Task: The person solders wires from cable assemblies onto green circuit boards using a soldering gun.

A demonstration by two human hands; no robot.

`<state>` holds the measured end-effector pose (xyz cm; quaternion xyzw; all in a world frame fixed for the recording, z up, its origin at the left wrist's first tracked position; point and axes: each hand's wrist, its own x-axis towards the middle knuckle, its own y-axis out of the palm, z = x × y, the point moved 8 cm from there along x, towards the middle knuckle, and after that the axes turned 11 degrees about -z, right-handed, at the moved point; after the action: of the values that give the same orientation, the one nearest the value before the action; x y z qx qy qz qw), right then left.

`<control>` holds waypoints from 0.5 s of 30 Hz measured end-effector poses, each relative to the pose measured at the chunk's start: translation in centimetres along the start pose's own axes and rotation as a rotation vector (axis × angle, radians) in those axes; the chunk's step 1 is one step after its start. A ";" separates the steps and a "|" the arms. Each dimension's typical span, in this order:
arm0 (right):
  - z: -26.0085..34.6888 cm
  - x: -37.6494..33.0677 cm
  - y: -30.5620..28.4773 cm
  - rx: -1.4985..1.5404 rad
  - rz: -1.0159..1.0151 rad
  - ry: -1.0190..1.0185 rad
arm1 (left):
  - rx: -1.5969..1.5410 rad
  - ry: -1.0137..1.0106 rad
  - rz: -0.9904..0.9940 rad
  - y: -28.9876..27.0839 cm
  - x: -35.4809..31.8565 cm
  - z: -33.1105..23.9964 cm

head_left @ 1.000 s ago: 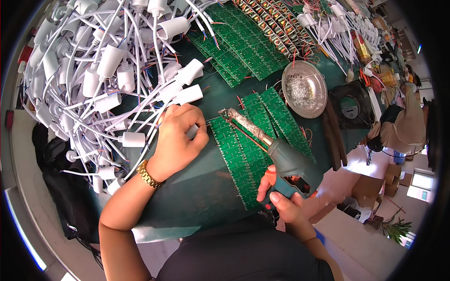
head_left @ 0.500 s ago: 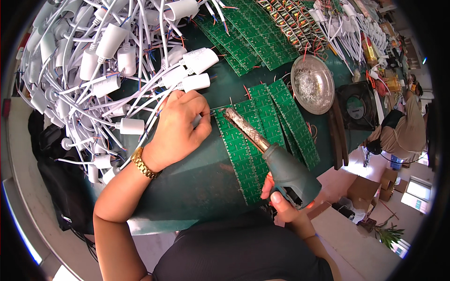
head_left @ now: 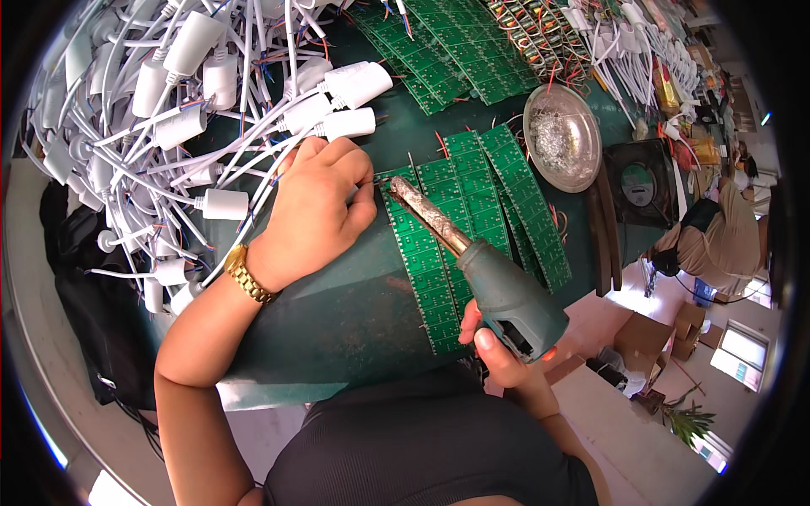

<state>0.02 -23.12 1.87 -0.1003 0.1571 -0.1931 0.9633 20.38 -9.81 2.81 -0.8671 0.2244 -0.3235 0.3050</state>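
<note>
My left hand (head_left: pixel 321 202), with a gold watch (head_left: pixel 246 275) at its wrist, is closed in a pinch at the upper left corner of a green circuit board panel (head_left: pixel 424 278). What its fingertips hold is too small and hidden to name. My right hand (head_left: pixel 499 352) grips a grey-green soldering iron (head_left: pixel 512 291) by its handle. The iron's thick, crusted metal tip (head_left: pixel 422 209) points up and left, over the panel's upper end near my left fingertips. More narrow green panels (head_left: pixel 481 202) lie alongside, partly overlapping.
A heap of white lamp-holder-like fittings with cables (head_left: pixel 181 126) fills the left. Behind lie larger green panels (head_left: pixel 456 51) and wired components (head_left: pixel 540 38). A metal dish (head_left: pixel 561 139) holding silvery material and a black fan (head_left: pixel 639 185) stand right. Another person (head_left: pixel 717 240) is beyond.
The whole view has shifted slightly, so the table contents sit a little higher. The iron's tip is a bit closer to my left fingertips. Both hands keep their grip.
</note>
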 end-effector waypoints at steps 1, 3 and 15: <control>-0.1 -0.1 0.0 0.000 0.004 -0.003 | 0.008 0.013 -0.004 0.0 0.0 -0.1; -0.1 -0.2 -0.1 -0.063 0.022 -0.016 | 0.019 0.026 -0.010 -0.2 -0.1 -0.2; 1.8 0.3 -0.9 0.232 -0.142 -0.067 | 0.042 0.045 -0.008 -0.1 -0.2 -0.2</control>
<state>0.64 -23.83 3.70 -0.0054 0.0941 -0.2742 0.9571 20.16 -9.71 2.95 -0.8539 0.2207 -0.3491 0.3167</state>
